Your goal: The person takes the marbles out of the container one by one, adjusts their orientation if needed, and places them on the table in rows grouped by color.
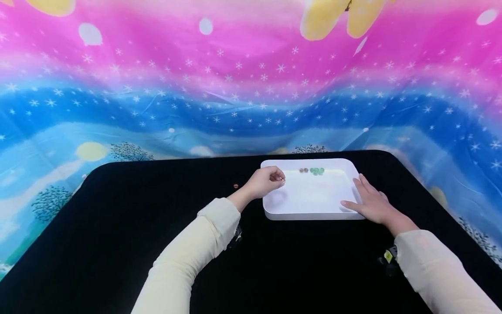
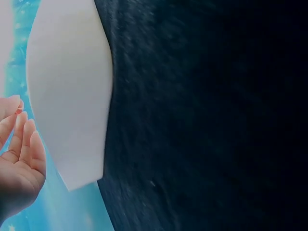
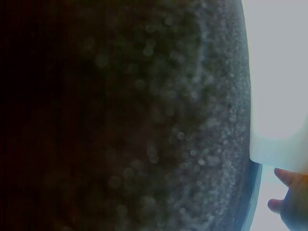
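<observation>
A white rectangular tray [image 1: 306,196] lies on a black-covered table. Over the tray's left side, my left hand [image 1: 267,181] pinches a small reddish round piece [image 2: 19,110] between thumb and fingertip; the fingers mostly hide it. My right hand [image 1: 372,203] rests against the right rim with its fingers spread and thumb at the front corner. Inside the tray, near the back wall, sit two small brown round pieces [image 1: 303,170] and, beside them on the right, a cluster of several green ones [image 1: 317,171], glassy in look.
Left of the tray, another small brown round piece [image 1: 235,186] lies on the black cloth [image 1: 157,218], close to my left wrist. A patterned pink and blue curtain [image 1: 235,87] hangs behind the table's far edge.
</observation>
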A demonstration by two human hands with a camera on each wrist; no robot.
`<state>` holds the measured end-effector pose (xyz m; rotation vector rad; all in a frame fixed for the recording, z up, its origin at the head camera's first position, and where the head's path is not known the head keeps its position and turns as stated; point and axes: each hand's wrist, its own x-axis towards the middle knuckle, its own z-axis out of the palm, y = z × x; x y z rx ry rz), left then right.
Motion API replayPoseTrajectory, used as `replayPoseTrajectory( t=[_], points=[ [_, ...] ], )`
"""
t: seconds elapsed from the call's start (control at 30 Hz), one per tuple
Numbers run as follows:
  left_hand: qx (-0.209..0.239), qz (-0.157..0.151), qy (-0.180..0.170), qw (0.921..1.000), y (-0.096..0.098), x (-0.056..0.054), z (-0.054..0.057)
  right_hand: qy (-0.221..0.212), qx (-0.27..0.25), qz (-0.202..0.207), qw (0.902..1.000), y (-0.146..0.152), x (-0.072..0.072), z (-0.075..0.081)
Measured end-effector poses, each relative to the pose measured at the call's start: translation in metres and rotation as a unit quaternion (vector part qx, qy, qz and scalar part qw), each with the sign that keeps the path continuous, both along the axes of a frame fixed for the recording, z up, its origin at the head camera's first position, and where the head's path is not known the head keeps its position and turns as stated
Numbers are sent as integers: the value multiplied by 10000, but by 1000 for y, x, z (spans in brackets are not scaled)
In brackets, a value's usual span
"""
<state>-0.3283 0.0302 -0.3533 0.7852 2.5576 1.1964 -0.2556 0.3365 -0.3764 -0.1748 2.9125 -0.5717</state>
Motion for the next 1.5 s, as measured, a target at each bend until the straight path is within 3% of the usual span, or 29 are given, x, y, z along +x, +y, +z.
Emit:
replayPoseTrajectory(
  t=[0.4, 0.97, 1.5],
  points=[
    [177, 282, -51, 9994, -29, -3, -9, 74, 38, 49, 10000, 0, 2, -1],
    [362, 733, 292, 9962, -68, 0, -13, 167, 163, 118, 9997, 1, 3, 1],
    [296, 1121, 34, 9932, -97, 0, -19, 185, 286, 239, 9991, 3, 4, 7]
  ],
)
